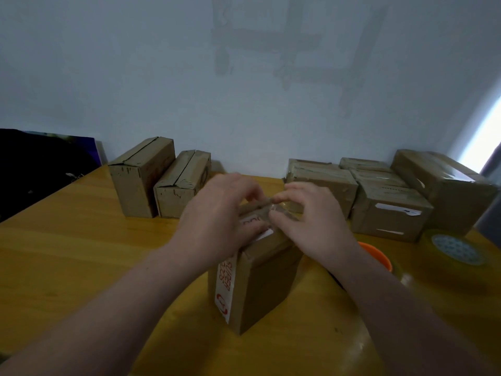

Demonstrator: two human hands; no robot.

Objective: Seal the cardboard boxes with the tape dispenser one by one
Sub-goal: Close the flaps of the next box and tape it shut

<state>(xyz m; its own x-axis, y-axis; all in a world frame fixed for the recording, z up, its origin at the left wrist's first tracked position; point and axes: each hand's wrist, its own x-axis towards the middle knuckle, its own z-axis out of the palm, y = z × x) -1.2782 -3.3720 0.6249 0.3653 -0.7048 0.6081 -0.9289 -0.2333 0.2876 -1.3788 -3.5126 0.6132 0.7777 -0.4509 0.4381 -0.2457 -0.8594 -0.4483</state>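
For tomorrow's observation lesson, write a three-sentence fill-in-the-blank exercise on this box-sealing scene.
1. At the back left stand ____ cardboard boxes.
2. The tape roll lies to the ____ of the middle box that the left hand and right hand grip.
3. The dispenser beside the right forearm is coloured ____.
Answers: two; right; orange.

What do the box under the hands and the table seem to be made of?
Box: matte brown cardboard, judging by its folded flaps and creased corners. Table: probably wood under glossy yellow varnish; faint grain and reflections show, though it could be laminate.
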